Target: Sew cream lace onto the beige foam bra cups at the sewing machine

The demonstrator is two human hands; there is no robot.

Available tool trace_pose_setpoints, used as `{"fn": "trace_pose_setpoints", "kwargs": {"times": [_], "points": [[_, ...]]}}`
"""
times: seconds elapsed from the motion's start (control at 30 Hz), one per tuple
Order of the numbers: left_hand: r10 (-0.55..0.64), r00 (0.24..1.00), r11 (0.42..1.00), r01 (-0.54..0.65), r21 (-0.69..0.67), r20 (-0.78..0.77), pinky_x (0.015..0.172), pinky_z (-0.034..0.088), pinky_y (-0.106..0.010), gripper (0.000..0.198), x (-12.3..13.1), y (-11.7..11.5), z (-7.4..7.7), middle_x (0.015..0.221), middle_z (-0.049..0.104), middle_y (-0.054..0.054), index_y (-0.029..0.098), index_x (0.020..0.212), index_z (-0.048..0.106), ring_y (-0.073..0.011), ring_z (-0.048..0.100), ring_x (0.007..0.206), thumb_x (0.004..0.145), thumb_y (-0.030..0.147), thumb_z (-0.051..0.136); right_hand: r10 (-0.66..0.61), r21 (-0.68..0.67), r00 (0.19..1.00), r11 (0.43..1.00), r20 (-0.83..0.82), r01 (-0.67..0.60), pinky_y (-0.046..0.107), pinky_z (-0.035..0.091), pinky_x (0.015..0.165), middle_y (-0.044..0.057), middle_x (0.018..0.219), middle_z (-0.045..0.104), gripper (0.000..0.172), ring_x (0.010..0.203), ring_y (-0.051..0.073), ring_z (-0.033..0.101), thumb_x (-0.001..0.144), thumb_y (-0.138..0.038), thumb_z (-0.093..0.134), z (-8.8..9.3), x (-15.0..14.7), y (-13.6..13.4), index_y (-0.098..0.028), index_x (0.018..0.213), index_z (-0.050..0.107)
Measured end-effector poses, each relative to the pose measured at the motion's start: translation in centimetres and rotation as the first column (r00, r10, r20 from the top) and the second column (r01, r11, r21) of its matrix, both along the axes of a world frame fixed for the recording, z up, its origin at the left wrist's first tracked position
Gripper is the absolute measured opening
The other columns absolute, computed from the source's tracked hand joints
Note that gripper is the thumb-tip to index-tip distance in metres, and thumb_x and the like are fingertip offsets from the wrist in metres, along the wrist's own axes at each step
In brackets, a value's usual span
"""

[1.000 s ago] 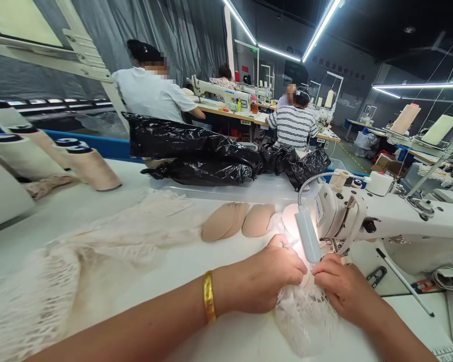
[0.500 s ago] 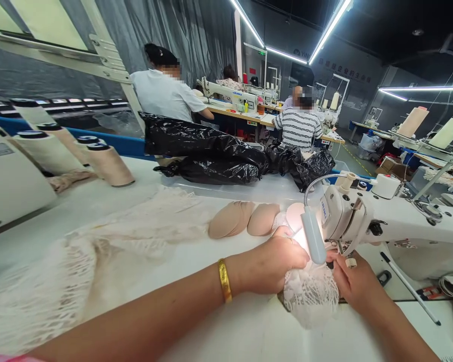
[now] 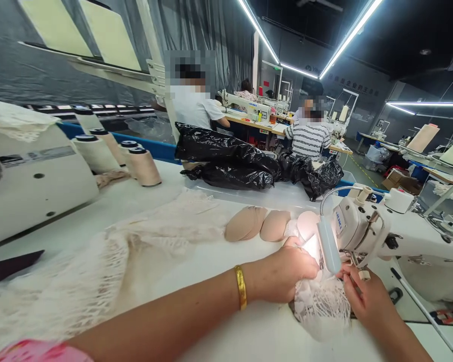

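A piece of white lace fabric [image 3: 319, 304] lies under the head of a white sewing machine [image 3: 362, 226], its fringed edge hanging toward me. My left hand [image 3: 289, 269], with a gold bracelet at the wrist, is closed on the lace's left side. On the other side, my right hand [image 3: 366, 291] pinches the lace edge close to the needle area; its fingertips are partly hidden. A small lit lamp [image 3: 329, 246] on a bent neck hides part of the fabric and the needle. Beige oval pads [image 3: 245, 223] and a paler round pad [image 3: 307, 224] lie just beyond my left hand.
More cream lace [image 3: 109, 261] spreads over the table at left. Thread cones [image 3: 145, 168] stand behind it. Black plastic bags [image 3: 230, 161] lie in a clear bin at the back. A white pen-like stick [image 3: 425, 311] rests at right. Two co-workers sit at machines beyond.
The view has turned left, so everything appears further right and more of the left-hand machine shows. Both hands keep hold of the lace near the needle.
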State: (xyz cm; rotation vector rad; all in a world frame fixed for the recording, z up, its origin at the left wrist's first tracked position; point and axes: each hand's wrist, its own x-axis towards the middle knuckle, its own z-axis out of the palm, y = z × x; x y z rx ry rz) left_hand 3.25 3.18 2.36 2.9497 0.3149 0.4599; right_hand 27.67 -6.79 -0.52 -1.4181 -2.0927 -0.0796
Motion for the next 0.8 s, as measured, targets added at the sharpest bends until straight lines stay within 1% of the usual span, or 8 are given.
{"fn": "trace_pose_setpoints", "kwargs": {"times": [0.23,0.33,0.4,0.47,0.53,0.6,0.7,0.8], "points": [[0.027,0.999,1.000,-0.027,-0.007,-0.029,0.076,0.034,-0.038,0.019,-0.6,-0.1,0.4,0.082,0.067,0.000,0.018,0.074,0.056,-0.0211,0.061,0.083,0.070,0.005,0.069,0.019,0.025,0.996,0.999,0.085,-0.021,0.032,0.058,0.068,0.007,0.092,0.074,0.023,0.084,0.023,0.073,0.101,-0.018,0.042,0.5,-0.2,-0.4,-0.023,0.111,0.063],[0.181,0.978,0.983,-0.177,0.047,-0.106,0.078,0.037,-0.042,0.011,-0.5,-0.9,0.8,0.089,0.066,-0.006,0.020,0.086,0.065,-0.0271,0.060,0.085,0.079,0.023,0.073,0.143,-0.004,0.980,0.990,0.136,-0.144,0.036,0.057,0.078,0.008,0.109,0.073,0.023,0.100,0.026,0.070,0.103,-0.024,0.047,0.9,-1.0,-0.8,-0.025,0.124,0.056],[0.291,0.943,0.956,-0.280,0.084,-0.162,0.078,0.040,-0.046,0.020,-0.2,-1.8,1.0,0.090,0.064,-0.009,0.018,0.090,0.066,-0.0290,0.058,0.082,0.086,0.037,0.068,0.217,-0.043,0.964,0.976,0.151,-0.213,0.037,0.057,0.083,0.010,0.121,0.070,0.033,0.113,0.028,0.065,0.102,-0.034,0.055,0.9,-1.6,-0.9,-0.025,0.134,0.051],[0.338,0.915,0.941,-0.328,0.082,-0.220,0.078,0.041,-0.047,0.025,0.1,-2.6,1.3,0.089,0.062,-0.011,0.015,0.087,0.064,-0.0292,0.056,0.081,0.089,0.040,0.063,0.219,-0.077,0.960,0.975,0.174,-0.208,0.036,0.056,0.083,0.009,0.116,0.071,0.030,0.110,0.027,0.064,0.102,-0.034,0.057,0.5,-2.0,-0.7,-0.025,0.131,0.054],[0.328,0.910,0.943,-0.331,0.033,-0.253,0.080,0.042,-0.047,0.026,0.1,-3.2,1.7,0.091,0.061,-0.011,0.015,0.087,0.063,-0.0296,0.055,0.084,0.088,0.041,0.064,0.181,-0.081,0.962,0.983,0.202,-0.168,0.033,0.054,0.079,0.006,0.099,0.072,0.018,0.094,0.023,0.066,0.104,-0.024,0.049,0.0,-1.9,-0.4,-0.025,0.118,0.060],[0.272,0.925,0.955,-0.294,-0.045,-0.264,0.082,0.042,-0.045,0.027,-0.4,-3.4,2.2,0.097,0.060,-0.010,0.016,0.094,0.063,-0.0296,0.054,0.089,0.084,0.040,0.071,0.130,-0.056,0.967,0.991,0.221,-0.120,0.030,0.053,0.075,0.004,0.088,0.069,0.024,0.083,0.021,0.064,0.103,-0.015,0.042,-0.4,-1.4,0.0,-0.025,0.107,0.064],[0.174,0.951,0.971,-0.209,-0.116,-0.257,0.082,0.040,-0.043,0.026,-1.2,-3.1,2.8,0.100,0.058,-0.008,0.020,0.097,0.062,-0.0289,0.053,0.092,0.081,0.035,0.076,0.055,-0.001,0.975,0.998,0.216,-0.057,0.031,0.053,0.072,0.006,0.092,0.069,0.028,0.085,0.022,0.064,0.102,-0.013,0.039,0.1,-0.3,0.0,-0.022,0.106,0.065],[0.102,0.970,0.982,-0.134,-0.134,-0.220,0.084,0.038,-0.041,0.021,-1.3,-2.5,2.9,0.091,0.059,-0.004,0.019,0.084,0.057,-0.0261,0.054,0.089,0.081,0.026,0.076,0.076,-0.073,0.976,0.995,0.202,-0.063,0.034,0.056,0.075,0.007,0.095,0.070,0.026,0.090,0.024,0.064,0.102,-0.015,0.041,2.0,0.9,-0.5,-0.023,0.100,0.066]]}}
